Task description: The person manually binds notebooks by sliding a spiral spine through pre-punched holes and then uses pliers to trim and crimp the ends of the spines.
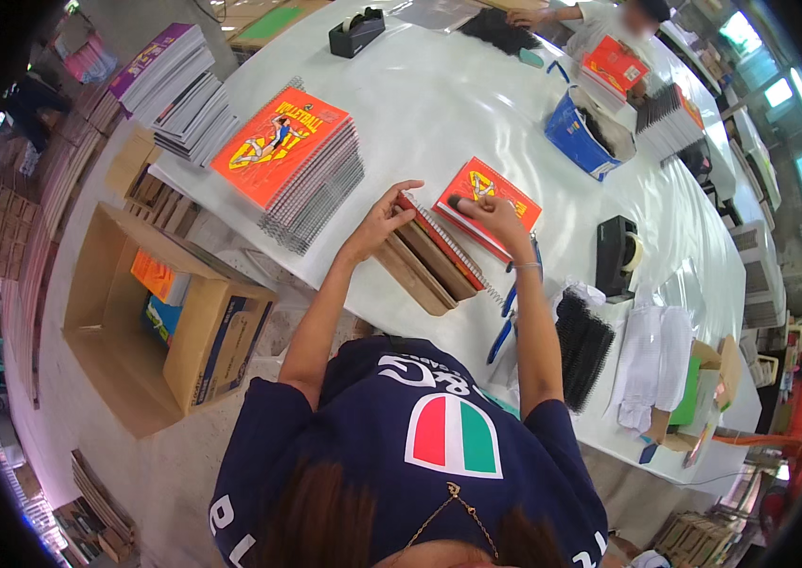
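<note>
A red-covered spiral notebook (439,235) stands on edge in a brown wooden-looking holder (412,275) at the table's near side. Its wire coil (493,295) sticks out past the near right end. My left hand (384,225) grips the notebook's far left end, thumb and forefinger on either side. Just right of it lies a small pile of red-covered books (514,201) with white page edges. My right hand (495,218) is over this pile, fingers bent, a dark cover on one fingertip. Whether anything is pinched in it cannot be made out.
A tall stack of red spiral notebooks (282,142) stands left. Black coils (579,350), a black tape dispenser (616,256) and a blue container (576,142) lie right. An open cardboard box (202,331) is beside the table. Another person (599,28) works across.
</note>
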The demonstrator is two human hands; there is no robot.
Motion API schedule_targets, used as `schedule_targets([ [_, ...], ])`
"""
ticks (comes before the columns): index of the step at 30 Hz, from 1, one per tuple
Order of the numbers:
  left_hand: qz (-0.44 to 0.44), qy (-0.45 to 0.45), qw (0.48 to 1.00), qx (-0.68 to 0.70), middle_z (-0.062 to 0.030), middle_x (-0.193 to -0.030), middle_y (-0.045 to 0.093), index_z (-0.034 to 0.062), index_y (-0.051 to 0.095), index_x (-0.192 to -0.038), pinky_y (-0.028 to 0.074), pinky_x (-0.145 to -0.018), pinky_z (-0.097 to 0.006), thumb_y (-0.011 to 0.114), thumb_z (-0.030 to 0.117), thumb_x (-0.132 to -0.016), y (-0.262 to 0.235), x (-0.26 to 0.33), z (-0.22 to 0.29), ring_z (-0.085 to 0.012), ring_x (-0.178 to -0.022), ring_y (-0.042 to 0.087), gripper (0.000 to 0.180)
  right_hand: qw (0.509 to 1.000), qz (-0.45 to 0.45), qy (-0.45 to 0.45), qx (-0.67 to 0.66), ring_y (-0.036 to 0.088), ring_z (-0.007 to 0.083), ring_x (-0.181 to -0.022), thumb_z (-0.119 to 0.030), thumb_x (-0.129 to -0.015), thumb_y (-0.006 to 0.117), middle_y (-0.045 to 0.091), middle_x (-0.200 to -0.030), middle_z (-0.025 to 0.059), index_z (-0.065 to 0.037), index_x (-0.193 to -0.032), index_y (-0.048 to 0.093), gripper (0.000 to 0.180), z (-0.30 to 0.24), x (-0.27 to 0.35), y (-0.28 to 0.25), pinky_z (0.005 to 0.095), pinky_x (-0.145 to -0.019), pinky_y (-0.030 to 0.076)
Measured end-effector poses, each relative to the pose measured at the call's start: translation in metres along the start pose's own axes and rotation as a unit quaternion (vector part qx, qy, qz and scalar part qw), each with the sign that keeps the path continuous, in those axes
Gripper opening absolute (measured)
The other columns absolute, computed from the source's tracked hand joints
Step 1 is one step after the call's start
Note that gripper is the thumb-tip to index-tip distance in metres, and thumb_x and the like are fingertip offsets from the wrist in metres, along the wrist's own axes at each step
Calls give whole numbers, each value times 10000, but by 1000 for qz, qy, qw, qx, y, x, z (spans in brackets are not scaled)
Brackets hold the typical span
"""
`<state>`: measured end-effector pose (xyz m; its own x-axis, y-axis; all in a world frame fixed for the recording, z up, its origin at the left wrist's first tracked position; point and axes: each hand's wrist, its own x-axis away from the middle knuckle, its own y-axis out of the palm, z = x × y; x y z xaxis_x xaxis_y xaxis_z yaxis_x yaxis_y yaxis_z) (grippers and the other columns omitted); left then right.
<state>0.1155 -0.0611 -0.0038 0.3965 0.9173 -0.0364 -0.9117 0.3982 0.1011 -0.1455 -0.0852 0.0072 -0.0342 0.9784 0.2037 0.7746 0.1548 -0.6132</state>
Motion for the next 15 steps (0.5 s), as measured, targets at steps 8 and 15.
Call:
schedule_targets([
  [8,2,-15,1000,-2,15,-943,470,179,440,-1442,404,-882,-242,591,122,-938,1,1,6,-96,-881,463,529,946,-23,-88,311,579,111,-774,-513,-859,679,627,-836,1,-30,-936,695,490,-2,-2,11,309,-704,475],
  [15,5,-17,999,35,19,-948,466,190,433,-1460,400,-888,-238,587,119,-942,-5,7,1,-90,-882,454,545,969,-198,-92,-114,541,96,-736,-522,-839,699,593,-759,-4,-35,-814,648,490,-63,22,5,272,-694,448],
])
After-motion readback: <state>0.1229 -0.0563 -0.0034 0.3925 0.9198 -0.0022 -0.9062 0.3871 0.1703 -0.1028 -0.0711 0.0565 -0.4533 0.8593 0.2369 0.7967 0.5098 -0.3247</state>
